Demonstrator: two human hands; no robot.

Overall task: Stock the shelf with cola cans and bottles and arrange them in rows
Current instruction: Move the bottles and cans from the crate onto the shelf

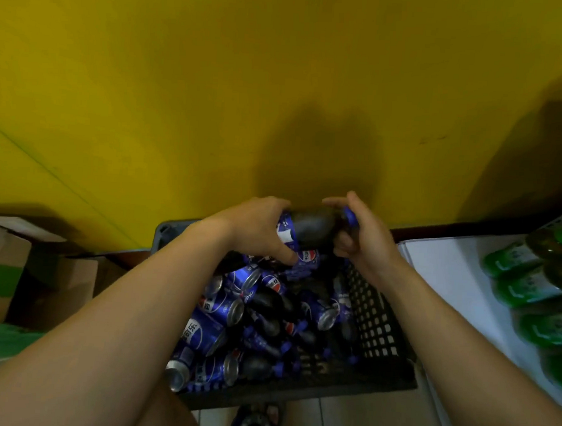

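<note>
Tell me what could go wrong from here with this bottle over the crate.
1. The bottle is held sideways by the left hand and right hand; a slip would likely drop it onto the cans piled loose in the crate.
2. The shelf on the right holds green bottles; swinging the bottle over could knock them.

Cola cans (201, 335) and cola bottles (268, 301) lie heaped in the crate (378, 322). Cardboard boxes (74, 286) sit left of it; the shelf (448, 280), bearing other bottles (523, 287), right
</note>
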